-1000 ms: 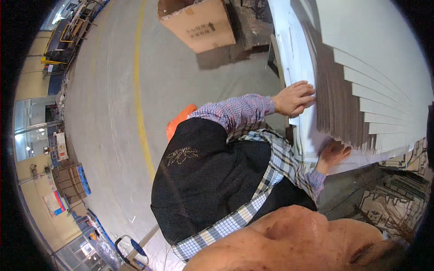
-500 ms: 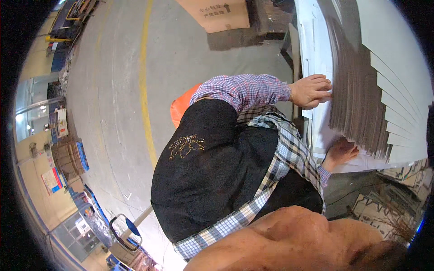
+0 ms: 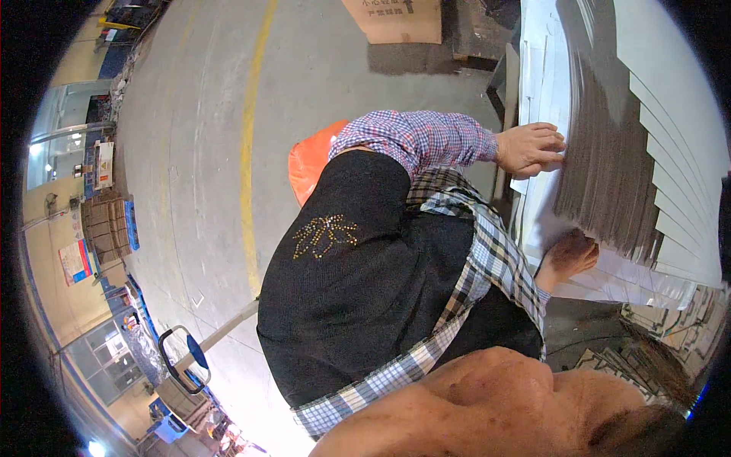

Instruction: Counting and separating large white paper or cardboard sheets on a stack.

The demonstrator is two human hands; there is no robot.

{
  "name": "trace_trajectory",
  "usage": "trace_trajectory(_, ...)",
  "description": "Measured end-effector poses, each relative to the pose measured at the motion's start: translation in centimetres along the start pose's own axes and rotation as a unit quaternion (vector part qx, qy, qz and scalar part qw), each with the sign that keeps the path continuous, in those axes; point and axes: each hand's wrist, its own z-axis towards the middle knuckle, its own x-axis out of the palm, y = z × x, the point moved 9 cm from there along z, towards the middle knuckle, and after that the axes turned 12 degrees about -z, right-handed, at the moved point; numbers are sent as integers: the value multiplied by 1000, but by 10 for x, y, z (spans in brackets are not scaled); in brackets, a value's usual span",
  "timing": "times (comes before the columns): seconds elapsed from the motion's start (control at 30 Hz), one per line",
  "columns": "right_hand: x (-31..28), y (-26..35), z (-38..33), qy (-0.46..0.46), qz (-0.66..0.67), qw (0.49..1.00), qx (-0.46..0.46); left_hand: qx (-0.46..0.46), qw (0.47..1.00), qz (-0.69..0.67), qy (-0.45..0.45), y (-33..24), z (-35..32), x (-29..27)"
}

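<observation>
A thick stack of sheets with dark brown edges leans in a fan, and its white faces spread out at the right. My left hand lies beside the brown edges, on a white surface, fingers slightly apart and holding nothing. Close to the stack's lower end is my right hand, in shadow. Its fingers are partly bent and seem to rest against the sheets without closing round them. White sheets stick out below the stack, past the right hand.
A cardboard box stands on the floor at the top. An orange seat is behind my left elbow. Flat cardboard pieces lie at the lower right. A handle with a blue part rises at the lower left.
The whole view has shifted slightly. My right hand has drawn a little to the left, and more of the white sheets shows below the stack. My left hand stays beside the brown edges.
</observation>
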Motion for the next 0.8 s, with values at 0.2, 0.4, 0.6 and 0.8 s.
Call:
trace_trajectory(0.2,1,-5,-9,4,-49,998,42,-24,999,-13,24,0,-3,0)
trace_trajectory(0.4,-1,-25,-26,26,-71,995,66,-5,1000,-14,15,-29,12,-12)
trace_trajectory(0.6,-30,-14,-31,-28,-60,995,68,8,999,-19,49,-37,20,-11)
trace_trajectory(0.8,-34,-4,-34,-8,-66,997,44,3,999,-15,52,-44,21,-23)
